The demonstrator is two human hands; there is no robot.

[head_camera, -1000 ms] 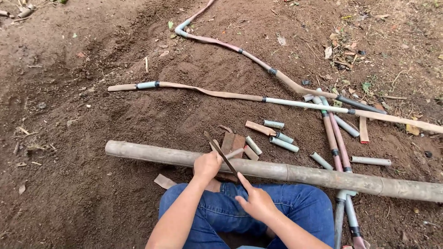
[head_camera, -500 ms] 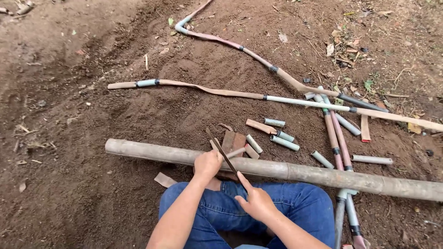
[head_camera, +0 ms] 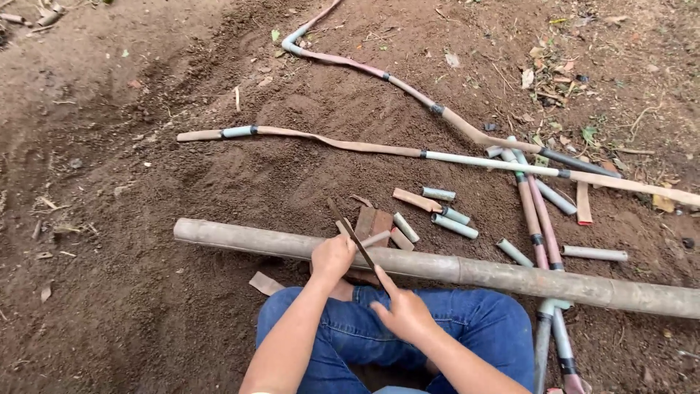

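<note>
I sit on bare soil in blue jeans with a long thick bamboo pole [head_camera: 510,271] lying across in front of my knees. My left hand [head_camera: 332,257] rests on the pole, fingers closed around a short pale bamboo piece [head_camera: 375,238] held against it. My right hand [head_camera: 402,312] grips the handle of a thin dark blade [head_camera: 350,232] that slants up and left over the pole, its edge beside the short piece.
Several short cut bamboo tubes [head_camera: 453,225] and flat brown strips [head_camera: 417,200] lie just beyond the pole. Long thin curved stems [head_camera: 350,144] stretch across the dirt farther off. More stems [head_camera: 543,233] cross the pole at right. Dry leaves litter the far right.
Both hands stay at the pole. The blade and right hand shift only slightly; the scene is otherwise the same.
</note>
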